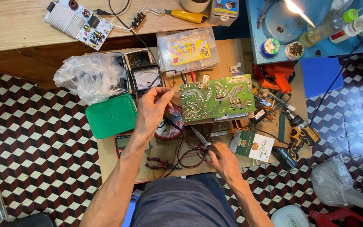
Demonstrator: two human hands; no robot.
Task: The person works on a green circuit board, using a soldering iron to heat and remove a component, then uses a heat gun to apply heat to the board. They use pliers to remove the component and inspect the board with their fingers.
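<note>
The right hand [223, 162], blurred, closed its grip on tweezers [201, 138]; the left hand [152, 109] pinched a probe [173, 124] beside the green circuit board [217, 97].

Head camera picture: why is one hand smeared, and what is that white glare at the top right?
In the head view, the right hand is motion-blurred over the tangled red and black wires, while the left hand and the green rectangular circuit board stay sharp; the glare is a bright lit lamp, blown out to white above the blue tabletop.
</note>
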